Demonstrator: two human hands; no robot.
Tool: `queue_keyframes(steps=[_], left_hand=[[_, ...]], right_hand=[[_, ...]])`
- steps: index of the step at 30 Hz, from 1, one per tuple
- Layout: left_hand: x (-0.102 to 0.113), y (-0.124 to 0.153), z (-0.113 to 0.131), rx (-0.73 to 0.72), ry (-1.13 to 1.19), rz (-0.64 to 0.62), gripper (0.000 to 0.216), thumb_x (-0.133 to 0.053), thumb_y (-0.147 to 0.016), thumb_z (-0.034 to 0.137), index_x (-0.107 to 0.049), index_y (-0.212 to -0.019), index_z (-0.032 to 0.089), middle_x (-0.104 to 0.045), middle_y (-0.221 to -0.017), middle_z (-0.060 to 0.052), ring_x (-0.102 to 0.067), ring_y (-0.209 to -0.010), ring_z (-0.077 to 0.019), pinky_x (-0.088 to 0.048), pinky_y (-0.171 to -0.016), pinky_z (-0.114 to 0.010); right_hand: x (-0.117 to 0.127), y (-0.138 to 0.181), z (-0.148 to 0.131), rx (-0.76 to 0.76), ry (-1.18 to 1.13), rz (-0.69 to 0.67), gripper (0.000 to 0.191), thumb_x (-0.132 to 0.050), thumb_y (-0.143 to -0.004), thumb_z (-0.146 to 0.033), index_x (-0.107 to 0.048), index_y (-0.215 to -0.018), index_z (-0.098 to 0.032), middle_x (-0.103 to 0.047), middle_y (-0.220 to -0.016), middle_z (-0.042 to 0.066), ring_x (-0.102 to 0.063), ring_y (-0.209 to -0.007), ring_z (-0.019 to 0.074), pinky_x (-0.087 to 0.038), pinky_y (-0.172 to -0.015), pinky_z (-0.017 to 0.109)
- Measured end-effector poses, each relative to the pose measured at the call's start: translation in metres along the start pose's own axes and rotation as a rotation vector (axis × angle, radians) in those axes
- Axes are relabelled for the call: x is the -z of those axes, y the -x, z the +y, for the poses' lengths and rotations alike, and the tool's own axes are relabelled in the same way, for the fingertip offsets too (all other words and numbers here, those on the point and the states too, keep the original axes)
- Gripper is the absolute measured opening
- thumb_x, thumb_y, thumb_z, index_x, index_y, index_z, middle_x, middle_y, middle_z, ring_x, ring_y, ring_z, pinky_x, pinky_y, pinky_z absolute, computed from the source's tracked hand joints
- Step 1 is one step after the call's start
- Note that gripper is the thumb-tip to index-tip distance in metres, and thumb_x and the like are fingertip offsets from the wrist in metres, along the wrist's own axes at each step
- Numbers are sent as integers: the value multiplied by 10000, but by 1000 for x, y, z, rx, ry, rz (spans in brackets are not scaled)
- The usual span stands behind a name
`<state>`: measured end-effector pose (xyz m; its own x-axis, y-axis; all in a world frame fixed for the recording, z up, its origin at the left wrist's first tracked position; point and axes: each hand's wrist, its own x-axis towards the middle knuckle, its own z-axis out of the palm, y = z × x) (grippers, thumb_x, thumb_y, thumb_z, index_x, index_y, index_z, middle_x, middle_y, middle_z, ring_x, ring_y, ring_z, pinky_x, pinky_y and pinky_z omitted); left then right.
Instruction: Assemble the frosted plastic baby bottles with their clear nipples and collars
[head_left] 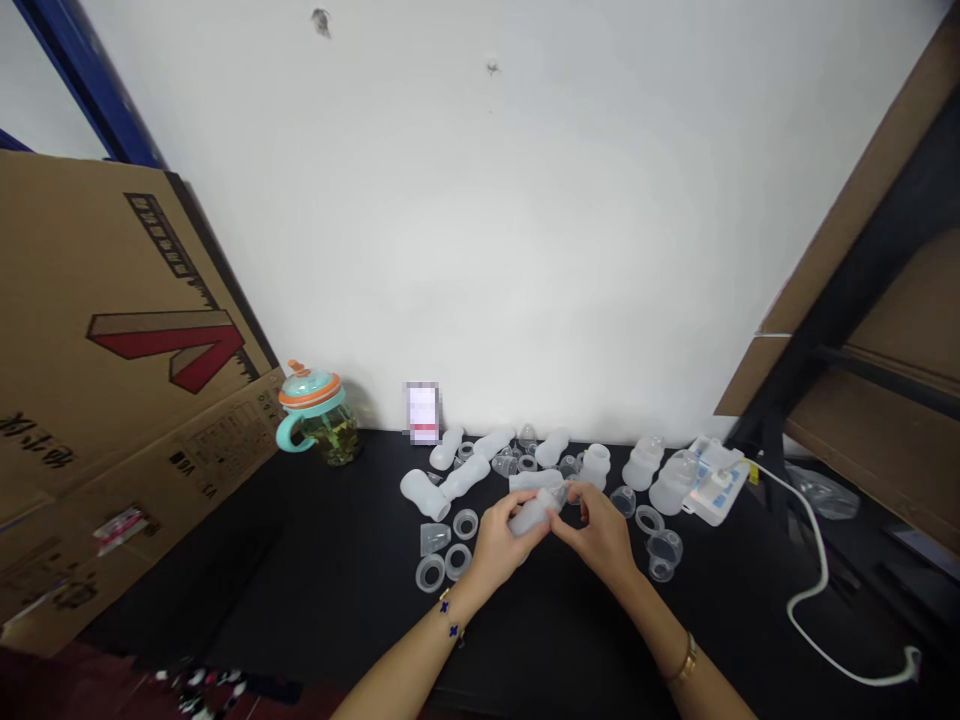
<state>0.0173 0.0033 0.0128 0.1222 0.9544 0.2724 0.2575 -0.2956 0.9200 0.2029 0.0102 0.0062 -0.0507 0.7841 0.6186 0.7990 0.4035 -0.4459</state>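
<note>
Over the black table (pixel 337 590) my left hand (pixel 501 545) is wrapped round a translucent white baby bottle (pixel 534 513), lying roughly level. My right hand (pixel 600 535) pinches at the bottle's right end, its fingertips closed on a small clear part there that I cannot make out. Just beyond my hands lie several more bottles (pixel 465 477) on their sides. Clear screw rings (pixel 431 573) and dome caps (pixel 664 549) are scattered to either side of my hands.
A teal-and-orange sippy cup (pixel 319 417) stands at the back left beside a big cardboard box (pixel 112 380). A small white card (pixel 422 411) leans on the wall. At the right sit a white device (pixel 718 482), its white cable (pixel 814 590) and a dark shelf frame (pixel 840 320).
</note>
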Motion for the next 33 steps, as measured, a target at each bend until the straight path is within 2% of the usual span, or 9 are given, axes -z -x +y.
queue_keyframes(steps=[4, 9, 14, 19, 24, 28, 31, 33], left_hand=[[-1, 0, -1, -2, 32, -16, 385, -736, -751, 312, -696, -1118, 198, -733, -1006, -59, -616, -817, -223, -486, -772, -315], [-3, -3, -9, 14, 178, -63, 444, -761, -726, 284, -662, -1149, 193, -711, -1131, -78, -640, -951, -250, -482, -869, -329], [-4, -4, -13, 31, 219, -76, 504, -796, -693, 268, -655, -1170, 189, -694, -1179, -98, -638, -1002, -272, -475, -894, -342], [-2, -3, -8, 8, 111, -17, 470, -776, -702, 255, -668, -1158, 221, -718, -1115, -60, -641, -915, -249, -479, -855, -340], [-1, -1, -9, -33, 16, 4, 470, -772, -705, 236, -680, -1165, 252, -714, -1164, -57, -650, -1008, -284, -474, -931, -380], [-1, 0, -12, -46, 33, 27, 491, -775, -689, 219, -694, -1171, 268, -698, -1225, -61, -624, -1131, -324, -439, -1025, -427], [-2, 0, -13, -47, 27, 20, 499, -777, -683, 218, -701, -1173, 271, -698, -1224, -61, -623, -1131, -325, -436, -1030, -431], [-2, -1, -13, -36, 16, -9, 501, -781, -687, 230, -700, -1180, 265, -703, -1212, -62, -641, -1062, -308, -460, -985, -413]], right_hand=[[0, 0, 0, 21, 3, 23, 261, -639, -831, -471, -527, -811, -235, -708, -880, 28, -592, -614, 155, -458, -552, 270], [0, 1, 0, 34, -12, 42, 253, -637, -835, -463, -524, -820, -237, -729, -990, 54, -616, -645, 166, -495, -578, 286], [-1, 2, 3, 50, -35, 54, 262, -621, -855, -459, -579, -970, -227, -720, -1072, 79, -655, -734, 193, -537, -611, 307], [-5, 1, 5, 50, -15, 23, 403, -599, -887, -460, -583, -1203, -211, -709, -1047, 89, -676, -783, 210, -551, -599, 302], [-5, 1, 2, 25, -19, -3, 409, -575, -901, -466, -578, -1228, -222, -698, -1075, 95, -689, -834, 224, -558, -592, 300], [-6, 1, 1, -4, -2, 2, 429, -572, -887, -489, -591, -1218, -217, -708, -989, 84, -681, -736, 214, -545, -563, 303], [-6, 1, 2, -16, 21, 15, 419, -574, -873, -484, -608, -1185, -207, -707, -918, 75, -658, -674, 206, -525, -543, 300], [-5, 0, 2, -20, 31, 22, 413, -583, -860, -485, -613, -1153, -195, -698, -881, 70, -644, -658, 202, -517, -544, 298]])
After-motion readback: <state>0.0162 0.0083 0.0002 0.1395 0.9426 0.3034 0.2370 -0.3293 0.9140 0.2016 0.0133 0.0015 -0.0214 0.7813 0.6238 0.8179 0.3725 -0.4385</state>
